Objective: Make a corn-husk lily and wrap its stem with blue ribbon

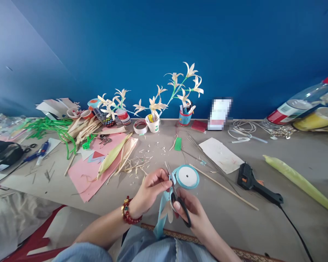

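Black-handled metal scissors [176,197] sat gripped in the fingers of your right hand [194,209], blades beside the light-blue ribbon strip [161,216] your left hand [153,185] pinched, with cream pointed petals [169,215] below, near the white-centred blue roll [188,176] on the grey counter [221,218].
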{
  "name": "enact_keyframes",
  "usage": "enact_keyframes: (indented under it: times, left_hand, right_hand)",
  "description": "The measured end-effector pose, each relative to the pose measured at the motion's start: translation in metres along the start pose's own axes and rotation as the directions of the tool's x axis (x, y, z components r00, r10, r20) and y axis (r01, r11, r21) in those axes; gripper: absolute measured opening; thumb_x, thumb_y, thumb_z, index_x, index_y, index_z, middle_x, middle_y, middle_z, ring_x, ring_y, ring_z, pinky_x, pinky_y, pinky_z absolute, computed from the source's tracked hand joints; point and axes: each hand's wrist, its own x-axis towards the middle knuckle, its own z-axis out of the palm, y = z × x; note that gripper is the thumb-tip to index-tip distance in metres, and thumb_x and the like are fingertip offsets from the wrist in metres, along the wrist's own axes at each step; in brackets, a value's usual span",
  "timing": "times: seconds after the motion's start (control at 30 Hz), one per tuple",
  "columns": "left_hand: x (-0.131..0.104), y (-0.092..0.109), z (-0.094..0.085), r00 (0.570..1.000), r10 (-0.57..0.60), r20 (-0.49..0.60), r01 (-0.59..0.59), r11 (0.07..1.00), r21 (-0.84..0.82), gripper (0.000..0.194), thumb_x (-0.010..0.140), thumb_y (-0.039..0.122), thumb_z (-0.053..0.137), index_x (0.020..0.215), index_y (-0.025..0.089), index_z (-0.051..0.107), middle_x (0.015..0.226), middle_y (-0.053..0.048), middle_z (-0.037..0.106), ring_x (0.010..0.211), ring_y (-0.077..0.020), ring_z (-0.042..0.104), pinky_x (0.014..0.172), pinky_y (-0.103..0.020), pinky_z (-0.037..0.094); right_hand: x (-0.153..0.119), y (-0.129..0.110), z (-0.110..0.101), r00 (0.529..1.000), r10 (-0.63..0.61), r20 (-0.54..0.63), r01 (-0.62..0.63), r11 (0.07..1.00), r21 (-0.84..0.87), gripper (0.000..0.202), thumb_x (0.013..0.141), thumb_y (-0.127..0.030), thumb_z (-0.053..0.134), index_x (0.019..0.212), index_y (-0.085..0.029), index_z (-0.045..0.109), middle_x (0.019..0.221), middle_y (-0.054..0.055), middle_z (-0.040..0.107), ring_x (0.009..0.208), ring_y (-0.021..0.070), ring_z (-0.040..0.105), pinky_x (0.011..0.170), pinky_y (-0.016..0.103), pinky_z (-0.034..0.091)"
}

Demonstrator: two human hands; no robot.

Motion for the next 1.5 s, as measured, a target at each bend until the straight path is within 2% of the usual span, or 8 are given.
enact_keyframes:
  times: [0.3,0.47,0.6,0.77,0.93,1.13,1.3,1.5]
  left_hand:
    - [-0.001,0.001,0.002,1.0,0.003,-0.008,-0.004,0.999,-0.043,0.019,0.083,0.025,0.066,0.071,0.016,0.053,0.073,0.0,0.054,0.07,-0.0128,0.052,0.069,-0.026,0.041]
    - [-0.001,0.003,0.002,1.0,0.008,-0.011,-0.009,0.999,-0.04,0.019,0.083,0.025,0.065,0.071,0.016,0.055,0.072,0.0,0.055,0.071,-0.0134,0.053,0.071,-0.027,0.041]
    - [-0.001,0.003,0.003,1.0,0.018,-0.021,-0.018,1.0,-0.017,0.019,0.083,0.027,0.066,0.071,0.016,0.055,0.074,0.0,0.055,0.072,-0.0133,0.052,0.072,-0.027,0.041]
    - [-0.003,0.002,0.001,0.999,0.042,-0.001,-0.042,0.999,0.009,0.019,0.084,0.028,0.064,0.073,0.016,0.054,0.077,0.0,0.054,0.072,-0.0128,0.052,0.071,-0.026,0.041]
    - [-0.005,0.004,-0.002,0.999,0.049,0.023,-0.051,0.994,0.094,0.02,0.085,0.028,0.063,0.073,0.016,0.053,0.073,-0.001,0.055,0.073,-0.0138,0.052,0.072,-0.027,0.041]
    - [-0.005,0.005,-0.001,0.999,0.046,0.011,-0.047,0.994,0.096,0.021,0.084,0.031,0.064,0.073,0.016,0.054,0.078,-0.001,0.054,0.072,-0.014,0.053,0.071,-0.028,0.041]
    - [-0.006,0.004,-0.002,0.999,0.038,0.025,-0.041,0.99,0.133,0.022,0.085,0.032,0.063,0.074,0.016,0.053,0.077,-0.001,0.055,0.073,-0.0144,0.053,0.07,-0.027,0.041]
    - [-0.006,0.008,-0.003,0.997,0.054,0.063,-0.065,0.978,0.198,0.023,0.084,0.033,0.063,0.072,0.017,0.052,0.074,-0.001,0.054,0.072,-0.0141,0.05,0.069,-0.026,0.04]
  right_hand:
    - [0.002,0.0,0.001,1.0,-0.004,-0.011,0.004,1.0,-0.029,0.055,0.075,-0.073,0.059,0.069,-0.021,0.04,0.056,-0.006,0.039,0.051,0.0098,0.036,0.047,0.023,0.026]
    - [0.003,0.003,0.001,0.996,-0.073,-0.042,0.069,0.993,-0.093,0.054,0.077,-0.07,0.059,0.066,-0.02,0.042,0.055,-0.005,0.039,0.051,0.0096,0.035,0.047,0.024,0.025]
    - [0.003,0.003,0.002,0.997,-0.057,-0.058,0.048,0.989,-0.141,0.052,0.079,-0.068,0.059,0.065,-0.021,0.042,0.052,-0.006,0.039,0.048,0.0092,0.032,0.046,0.024,0.022]
    - [0.002,-0.002,0.003,1.0,0.0,-0.016,-0.001,0.997,-0.081,0.054,0.074,-0.071,0.062,0.066,-0.021,0.041,0.052,-0.006,0.039,0.047,0.0096,0.036,0.045,0.023,0.025]
    - [0.001,-0.005,0.004,1.0,0.004,-0.004,-0.005,0.999,-0.04,0.056,0.07,-0.071,0.066,0.067,-0.021,0.041,0.057,-0.005,0.04,0.051,0.0099,0.039,0.048,0.022,0.03]
    - [0.0,0.004,0.002,0.999,0.022,-0.027,-0.026,0.992,-0.126,0.054,0.076,-0.07,0.06,0.066,-0.022,0.039,0.049,-0.006,0.038,0.043,0.0088,0.037,0.043,0.022,0.026]
    - [0.001,-0.002,0.001,1.0,0.007,0.025,-0.005,0.996,-0.086,0.056,0.073,-0.073,0.061,0.068,-0.02,0.043,0.057,-0.004,0.043,0.05,0.0111,0.042,0.048,0.023,0.031]
    - [0.003,-0.016,0.0,0.996,-0.061,0.065,0.068,0.991,-0.119,0.057,0.074,-0.074,0.058,0.07,-0.018,0.049,0.062,-0.003,0.041,0.057,0.0114,0.034,0.051,0.024,0.025]
